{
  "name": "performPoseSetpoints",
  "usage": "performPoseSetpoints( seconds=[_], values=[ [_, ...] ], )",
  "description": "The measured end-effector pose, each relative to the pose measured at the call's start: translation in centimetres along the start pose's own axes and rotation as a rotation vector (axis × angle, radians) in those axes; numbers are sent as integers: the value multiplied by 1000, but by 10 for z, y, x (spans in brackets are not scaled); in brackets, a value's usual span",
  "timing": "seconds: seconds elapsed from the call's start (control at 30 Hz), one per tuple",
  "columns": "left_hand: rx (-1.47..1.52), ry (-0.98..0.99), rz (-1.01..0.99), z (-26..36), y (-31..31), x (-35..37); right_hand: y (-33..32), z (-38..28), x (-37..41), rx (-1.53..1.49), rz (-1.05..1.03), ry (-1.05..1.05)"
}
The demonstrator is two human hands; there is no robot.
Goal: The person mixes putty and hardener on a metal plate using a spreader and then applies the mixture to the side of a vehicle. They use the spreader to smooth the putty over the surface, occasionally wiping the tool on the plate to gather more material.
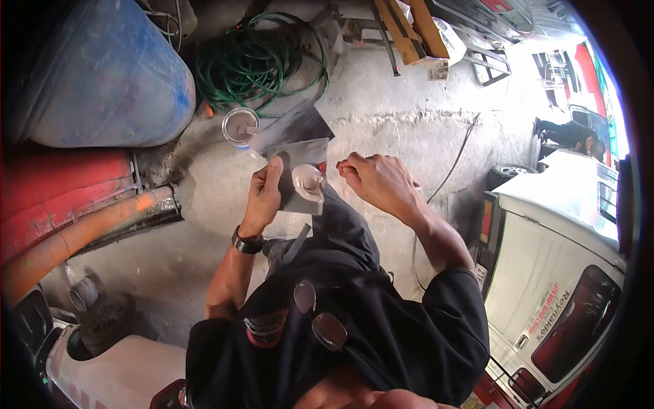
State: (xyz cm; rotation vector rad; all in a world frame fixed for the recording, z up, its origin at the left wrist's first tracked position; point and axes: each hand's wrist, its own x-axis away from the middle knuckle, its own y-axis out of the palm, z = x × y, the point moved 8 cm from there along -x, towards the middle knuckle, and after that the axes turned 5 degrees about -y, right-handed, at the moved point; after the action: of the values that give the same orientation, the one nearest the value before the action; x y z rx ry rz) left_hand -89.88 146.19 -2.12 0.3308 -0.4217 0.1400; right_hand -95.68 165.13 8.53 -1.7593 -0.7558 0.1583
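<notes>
My left hand (266, 189), with a watch on its wrist, grips a flat grey plate (289, 160) by its left edge, thumb on top. A mound of pale paste (308, 183) lies on the plate. My right hand (373, 178) is just right of the plate, its fingers pinched on a small red thing (343, 165). The red thing is too small to make out. Beyond the plate are a dark sheet (300, 123) and an open can (240, 127) of greyish material with something pale reaching over its rim.
A coiled green hose (262, 65) lies past the can. A blue drum (112, 75) stands at the upper left, above an orange pipe (95, 232). At right is a white vehicle (552, 252); behind it a person (569, 134) bends over. A cardboard box (412, 31) is at the top.
</notes>
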Motion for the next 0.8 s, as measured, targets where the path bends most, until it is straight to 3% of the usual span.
performPoseSetpoints(
  seconds=[0.03, 0.1, 0.13, 0.17, 0.23, 0.33, 0.4, 0.5, 0.53, 0.57, 0.6, 0.63, 0.8],
  values=[
    [58, -50, 36, -2, -1, -4, -1, 14, -4, -107, 83, -2],
    [338, -156, -96, -36, -12, -17, 9, 57, -13, -316, 260, -14],
    [226, -144, 73, -51, -29, -23, 29, 95, -26, -393, 322, 21],
    [116, -134, 244, -58, -44, -24, 40, 128, -43, -503, 270, 195],
    [414, -290, 119, -61, -35, -27, 62, 193, -75, -723, 146, 541],
    [502, -321, 115, -67, -44, -35, 147, 336, -167, -958, 428, 481],
    [570, -333, 177, -89, -67, -39, 186, 417, -237, -888, 587, 409],
    [540, -359, 402, -112, -106, -28, 180, 466, -307, -790, 680, 426],
    [158, -307, 493, -110, -122, -22, 183, 494, -332, -669, 714, 409],
    [288, -363, 560, -113, -124, -21, 185, 512, -357, -548, 747, 388],
    [211, -386, 588, -105, -120, -20, 158, 500, -368, -481, 790, 387],
    [536, -437, 628, -107, -109, -25, 142, 499, -386, -408, 727, 364],
    [653, -469, 790, -142, -114, -28, 124, 534, -451, -313, 792, 403]
  ],
)
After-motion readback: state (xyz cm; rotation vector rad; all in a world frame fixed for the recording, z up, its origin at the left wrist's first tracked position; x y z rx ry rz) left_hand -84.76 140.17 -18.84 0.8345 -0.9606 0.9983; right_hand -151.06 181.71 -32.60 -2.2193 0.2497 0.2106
